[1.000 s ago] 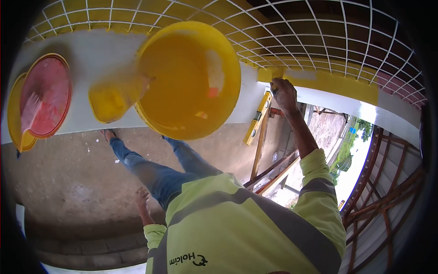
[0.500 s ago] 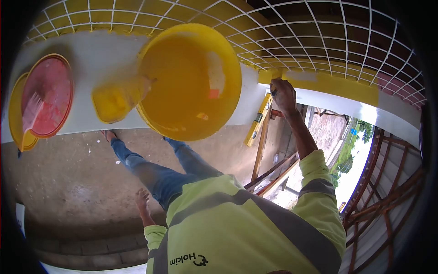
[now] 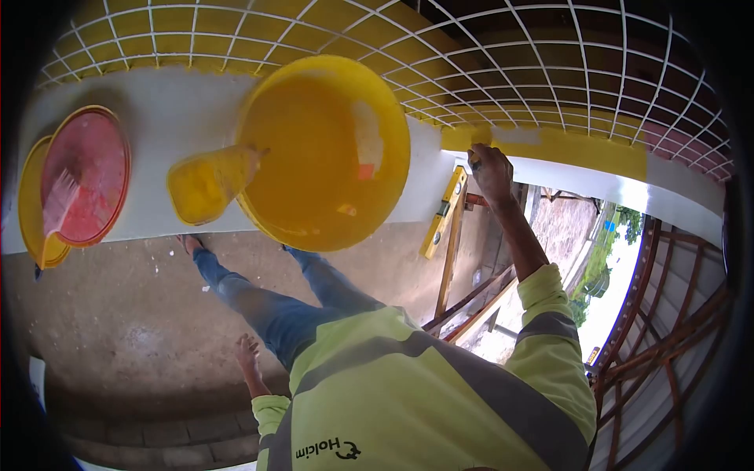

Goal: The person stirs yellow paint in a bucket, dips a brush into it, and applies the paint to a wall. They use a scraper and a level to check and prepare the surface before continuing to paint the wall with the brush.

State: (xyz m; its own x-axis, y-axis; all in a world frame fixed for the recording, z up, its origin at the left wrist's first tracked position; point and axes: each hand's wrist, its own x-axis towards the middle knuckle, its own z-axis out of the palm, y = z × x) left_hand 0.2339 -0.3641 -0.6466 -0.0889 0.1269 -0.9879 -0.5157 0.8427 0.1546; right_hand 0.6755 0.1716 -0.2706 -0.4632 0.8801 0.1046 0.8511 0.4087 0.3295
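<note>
My right hand [image 3: 492, 174] is closed around the handle of a paintbrush [image 3: 481, 135]. The bristles rest against the yellow-painted band below the white wire mesh. Low on the left of the view hangs my left hand [image 3: 248, 357], its fingers loosely bent and apart, holding nothing. Between the wall and my body stands a large yellow bucket [image 3: 306, 157] with yellow paint inside. A paint-covered yellow container [image 3: 200, 192] sits against its left rim. Farther left, a second brush [image 3: 61, 200] with pinkish bristles lies across a red lid [image 3: 98, 157], which overlaps a yellow round lid [image 3: 35, 169].
White wire mesh [image 3: 546, 67] runs along the top. A yellow spirit level [image 3: 445, 212] leans by a wooden post [image 3: 452, 263] under my right hand. The pale ledge [image 3: 157, 102] bears the bucket and lids. Wooden beams and roof sheets fill the right side.
The whole view has shifted slightly, so the bucket and lids appear a little lower. My right hand keeps the brush at the yellow band with only a small movement; my left hand stays lowered.
</note>
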